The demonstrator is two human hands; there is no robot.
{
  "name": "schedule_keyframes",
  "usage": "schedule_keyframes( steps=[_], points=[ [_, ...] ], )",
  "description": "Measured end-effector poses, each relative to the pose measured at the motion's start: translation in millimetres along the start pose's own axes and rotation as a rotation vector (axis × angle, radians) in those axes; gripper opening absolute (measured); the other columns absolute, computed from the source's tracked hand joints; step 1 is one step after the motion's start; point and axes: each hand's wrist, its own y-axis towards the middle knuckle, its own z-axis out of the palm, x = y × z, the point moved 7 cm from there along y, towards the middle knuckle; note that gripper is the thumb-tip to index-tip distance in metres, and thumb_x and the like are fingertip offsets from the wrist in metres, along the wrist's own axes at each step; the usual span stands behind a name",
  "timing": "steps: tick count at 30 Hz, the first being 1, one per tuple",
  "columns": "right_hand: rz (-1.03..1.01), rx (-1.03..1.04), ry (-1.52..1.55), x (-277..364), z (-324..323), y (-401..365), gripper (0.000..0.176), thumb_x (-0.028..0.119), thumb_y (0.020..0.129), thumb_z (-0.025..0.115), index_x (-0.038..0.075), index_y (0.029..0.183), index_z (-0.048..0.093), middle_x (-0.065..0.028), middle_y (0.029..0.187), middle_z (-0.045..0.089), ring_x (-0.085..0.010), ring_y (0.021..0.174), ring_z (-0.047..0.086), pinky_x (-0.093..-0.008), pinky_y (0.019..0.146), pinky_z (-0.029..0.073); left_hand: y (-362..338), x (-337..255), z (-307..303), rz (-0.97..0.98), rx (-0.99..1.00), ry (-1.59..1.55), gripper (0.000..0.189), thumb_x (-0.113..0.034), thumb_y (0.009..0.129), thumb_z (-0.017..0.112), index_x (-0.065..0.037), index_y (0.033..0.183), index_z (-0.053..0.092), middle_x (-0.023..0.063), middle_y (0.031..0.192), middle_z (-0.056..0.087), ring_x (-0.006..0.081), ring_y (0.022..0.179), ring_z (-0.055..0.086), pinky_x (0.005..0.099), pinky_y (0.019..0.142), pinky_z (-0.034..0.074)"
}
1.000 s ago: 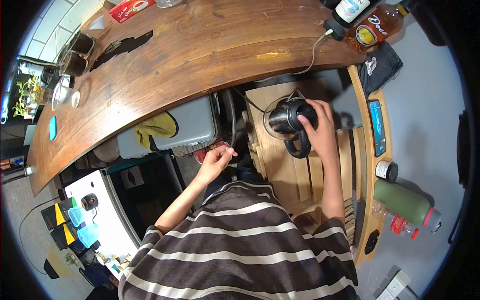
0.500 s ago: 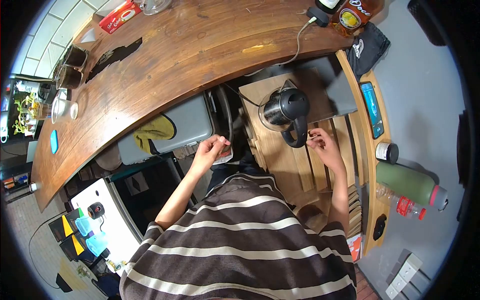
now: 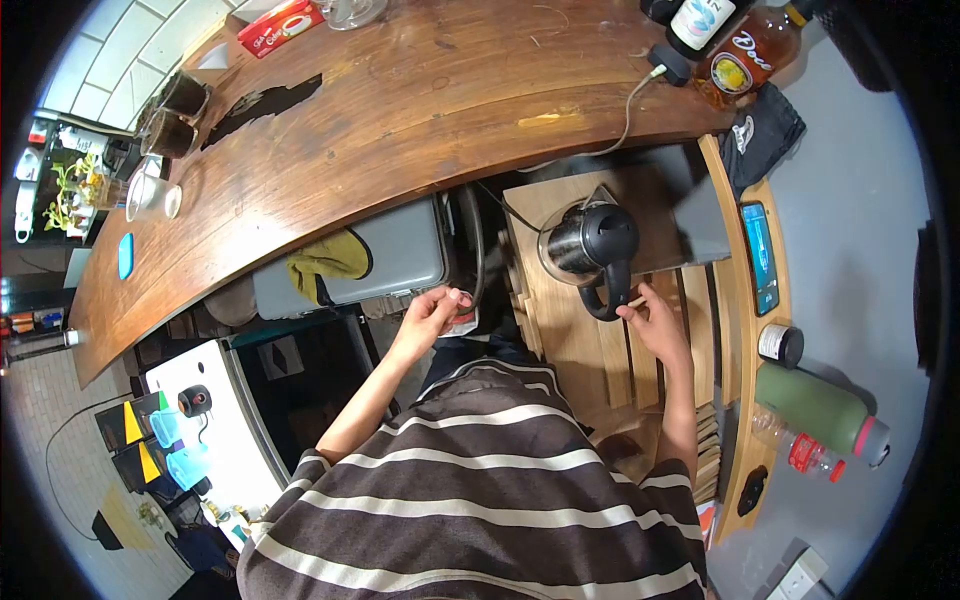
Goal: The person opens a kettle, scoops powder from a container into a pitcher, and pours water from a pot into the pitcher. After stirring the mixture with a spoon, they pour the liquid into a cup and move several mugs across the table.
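Note:
A kettle (image 3: pixel 583 240) with a black lid and handle and a shiny body stands upright on a wooden surface below the counter. My right hand (image 3: pixel 657 325) is at the outer side of its handle, thumb and fingers partly bent and apart. The fingertips meet the handle's edge in the view; a firm grip does not show. My left hand (image 3: pixel 428 318) hangs in front of my body beside a grey case (image 3: pixel 350 268), its fingers curled into a pinch. Whatever may be between those fingertips is too small to make out.
Overhead of the kettle runs the curved wooden counter (image 3: pixel 420 120), with bottles (image 3: pixel 745 62) and a white cable (image 3: pixel 628 108) at its right end. A narrow ledge at right holds a phone (image 3: pixel 760 258), a jar (image 3: pixel 781 344) and a green flask (image 3: pixel 815 402). A yellow-green cloth (image 3: pixel 335 256) lies on the case.
The view has shifted, so the scene sits further right and lower. My right hand has closed the small gap to the kettle's handle. My left hand keeps its pinch.

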Motion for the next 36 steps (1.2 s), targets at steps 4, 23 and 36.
schedule_keyframes(
  steps=[4,23,36],
  points=[
    [-0.163,-0.090,-0.166,53.8,-32.5,-20.7,0.038,0.025,0.086,0.076,0.000,0.107,0.056,-0.0161,0.104,0.063,-0.0329,0.093,0.062,-0.0417,0.083,0.049,-6.4,-11.8,2.8,-0.007,-0.011,0.019,0.036,-0.034,0.107,0.051,-0.002,0.102,0.067,-0.0077,0.065,0.047,0.0018,0.055,0.034,0.0204,0.052,0.030],
    [-1.388,0.325,-0.006,334.3,201.0,-133.0,0.051,0.028,0.096,0.055,0.010,0.144,0.052,-0.0156,0.144,0.050,-0.0346,0.135,0.045,-0.0520,0.116,0.028,-127.1,-86.0,-32.9,0.366,0.011,-1.488,0.082,-0.066,0.100,0.031,-0.008,0.158,0.026,0.0211,0.163,0.025,0.0363,0.149,0.029,0.0520,0.119,0.031],
    [-1.698,0.633,-0.056,434.5,320.4,-277.2,0.046,0.032,0.089,0.071,0.011,0.130,0.064,-0.0106,0.132,0.060,-0.0268,0.127,0.053,-0.0476,0.111,0.032,-341.5,4.8,-205.0,0.633,-0.674,-1.136,0.049,-0.011,0.105,0.047,-0.010,0.151,0.029,0.0132,0.111,0.064,0.0280,0.120,0.060,0.0424,0.109,0.048]
  ],
)
